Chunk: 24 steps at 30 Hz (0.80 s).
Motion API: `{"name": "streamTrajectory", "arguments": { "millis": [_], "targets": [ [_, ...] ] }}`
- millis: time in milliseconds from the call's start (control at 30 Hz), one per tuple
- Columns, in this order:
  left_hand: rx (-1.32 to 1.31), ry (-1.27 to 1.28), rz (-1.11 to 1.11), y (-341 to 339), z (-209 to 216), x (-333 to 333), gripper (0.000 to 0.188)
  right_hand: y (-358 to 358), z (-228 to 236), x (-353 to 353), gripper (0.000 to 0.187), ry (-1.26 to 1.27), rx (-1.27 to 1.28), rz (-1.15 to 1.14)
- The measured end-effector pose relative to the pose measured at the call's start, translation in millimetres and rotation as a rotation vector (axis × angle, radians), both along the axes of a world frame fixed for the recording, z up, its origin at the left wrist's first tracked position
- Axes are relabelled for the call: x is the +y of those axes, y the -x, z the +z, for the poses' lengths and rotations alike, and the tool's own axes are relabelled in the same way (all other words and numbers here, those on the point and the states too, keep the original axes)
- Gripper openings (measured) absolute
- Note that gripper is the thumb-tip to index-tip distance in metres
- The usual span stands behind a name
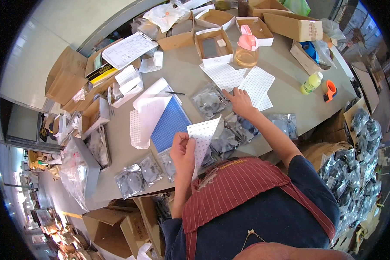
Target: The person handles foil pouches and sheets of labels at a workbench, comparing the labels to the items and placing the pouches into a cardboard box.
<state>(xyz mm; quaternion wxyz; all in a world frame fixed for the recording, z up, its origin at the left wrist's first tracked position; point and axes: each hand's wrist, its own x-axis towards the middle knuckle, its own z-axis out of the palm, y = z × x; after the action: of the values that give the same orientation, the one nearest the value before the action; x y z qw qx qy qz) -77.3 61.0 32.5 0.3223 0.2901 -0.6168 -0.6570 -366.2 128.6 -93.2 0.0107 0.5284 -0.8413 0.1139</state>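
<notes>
My left hand point(183, 152) pinches a white sheet of small printed stickers point(203, 132), held up at a tilt over the table's near side. Stretched forward, my right hand point(242, 104) has its fingers apart, touching the right edge of a clear plastic bag point(207, 100) with dark round parts inside. More such bags point(225, 141) lie in a heap under my right forearm and behind the sticker sheet. Two bags point(139, 177) rest side by side near the front edge, left of my left hand. Another bag point(283, 125) lies right of my forearm.
White sticker sheets point(258, 84) lie beyond my right hand, near a pink-lidded bottle point(247, 54). Blue backing sheets point(169, 125) and a pen point(176, 93) are at left. Open cartons point(212, 45) line the back. A yellow bottle point(312, 83) and orange tape dispenser point(329, 91) stand right.
</notes>
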Motion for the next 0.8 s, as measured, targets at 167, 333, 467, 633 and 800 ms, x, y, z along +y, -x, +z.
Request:
{"name": "streamTrajectory", "arguments": {
  "millis": [167,333,467,633,800],
  "targets": [
    [-0.002,-0.012,0.026,-0.6,2.4,-1.2,0.005,0.9,-7.1,-5.9,0.064,-0.003,0.007,-0.012],
    [0.019,-0.062,0.066,1.7,0.9,-0.2,0.006,3.7,-5.7,-8.9,0.061,0.002,0.023,0.006],
    [0.013,-0.044,0.073,1.1,-0.8,-1.4,0.006,9.1,-1.4,-15.3,0.06,-0.015,0.035,0.016],
    [-0.011,-0.075,0.099,1.4,1.6,0.0,0.005,13.7,4.7,-27.9,0.059,-0.074,0.065,0.014],
    [0.023,-0.052,0.084,-1.2,-3.2,-3.2,0.006,17.8,-2.8,-32.9,0.059,-0.12,0.059,0.006]
  ]
}}
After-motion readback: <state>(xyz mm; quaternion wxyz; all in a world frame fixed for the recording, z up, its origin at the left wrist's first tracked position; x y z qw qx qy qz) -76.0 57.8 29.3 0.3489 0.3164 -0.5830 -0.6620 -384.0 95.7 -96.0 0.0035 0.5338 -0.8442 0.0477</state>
